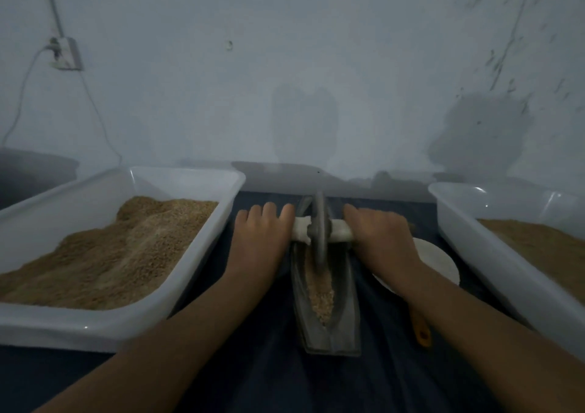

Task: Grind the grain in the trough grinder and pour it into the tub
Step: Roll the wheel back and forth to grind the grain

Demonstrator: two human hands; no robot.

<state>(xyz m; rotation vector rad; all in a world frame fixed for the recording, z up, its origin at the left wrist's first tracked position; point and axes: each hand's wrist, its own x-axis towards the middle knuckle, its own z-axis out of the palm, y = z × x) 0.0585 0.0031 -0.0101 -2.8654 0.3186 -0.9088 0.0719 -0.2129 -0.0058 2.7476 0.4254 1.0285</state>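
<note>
A dark metal trough grinder (343,311) lies lengthwise on the dark cloth in front of me, with pale crushed grain (321,295) in its groove. A grey grinding wheel (319,232) stands in the far part of the trough on a white-wrapped axle (340,233). My left hand (261,238) rests on the axle's left end with fingers laid over it. My right hand (381,235) lies over the right end in the same way. A white tub (120,314) at the left holds a heap of brown grain. Another white tub (493,248) at the right holds brown meal.
A white dish (440,260) sits under my right forearm, and an orange-handled tool (422,333) lies beside the trough. The pale wall rises just behind the tubs. A socket with a cable (65,53) hangs on the wall at upper left.
</note>
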